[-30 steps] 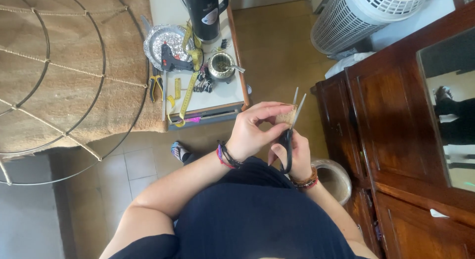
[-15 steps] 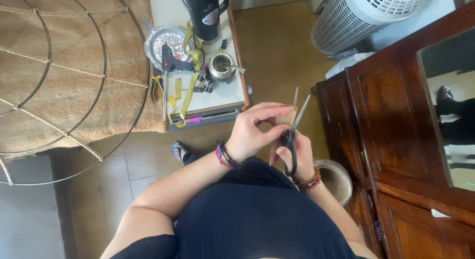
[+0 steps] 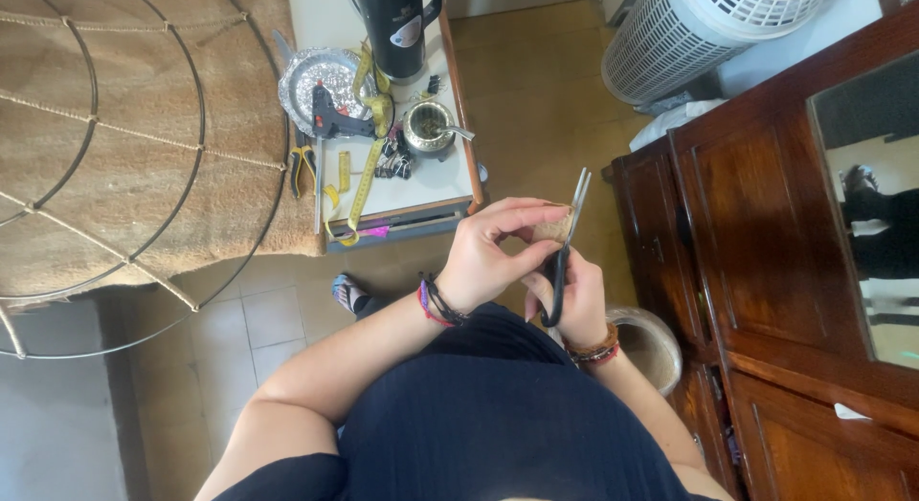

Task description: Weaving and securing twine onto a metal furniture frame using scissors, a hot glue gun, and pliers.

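My right hand (image 3: 577, 305) grips black-handled scissors (image 3: 565, 247), whose blades point up and away and are nearly closed. My left hand (image 3: 498, 252) pinches a small tan piece of burlap-like material (image 3: 552, 228) right against the blades. Both hands meet in front of my dark shirt, above the tiled floor. Bracelets circle both wrists.
A small white table (image 3: 421, 180) ahead carries a black flask (image 3: 397, 27), foil dish (image 3: 311, 80), glue gun (image 3: 335, 123), metal cup (image 3: 428, 128) and yellow tape measure (image 3: 362, 180). A wire ring frame (image 3: 144, 176) lies on jute matting at left. A wooden cabinet (image 3: 766, 243) stands right, a spool (image 3: 651, 343) beside it.
The scissor blades have come together from spread apart, and both hands have shifted very slightly. Everything else is unchanged.
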